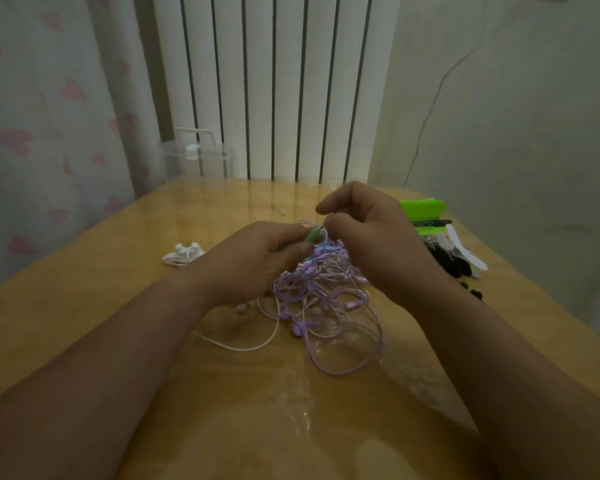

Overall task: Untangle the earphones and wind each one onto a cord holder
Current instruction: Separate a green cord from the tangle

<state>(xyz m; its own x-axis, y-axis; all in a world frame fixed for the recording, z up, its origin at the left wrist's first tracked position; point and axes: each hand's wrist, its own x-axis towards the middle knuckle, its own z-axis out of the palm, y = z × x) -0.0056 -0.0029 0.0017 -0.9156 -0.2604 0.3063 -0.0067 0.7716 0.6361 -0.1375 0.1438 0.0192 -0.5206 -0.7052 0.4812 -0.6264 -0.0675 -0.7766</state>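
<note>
Purple earphone tangle (326,299), wound white earphones (184,254) left, green box (426,209) right (black pieces (451,261) beside)

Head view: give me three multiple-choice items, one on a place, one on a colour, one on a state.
1. Where does the wound white earphone lie?
A. on the floor
B. on the table, left of the tangle
C. on the radiator

2. What colour are most cords in the tangle?
A. black
B. red
C. purple

3. What is the left hand doing?
A. pinching a green piece at the top of the tangle
B. lying flat on the table
C. lifting the wound white earphone

Answers:
1 B, it sits on the wood beyond the left wrist.
2 C, the loops are mostly purple.
3 A, thumb and fingers close on the green piece.
</note>
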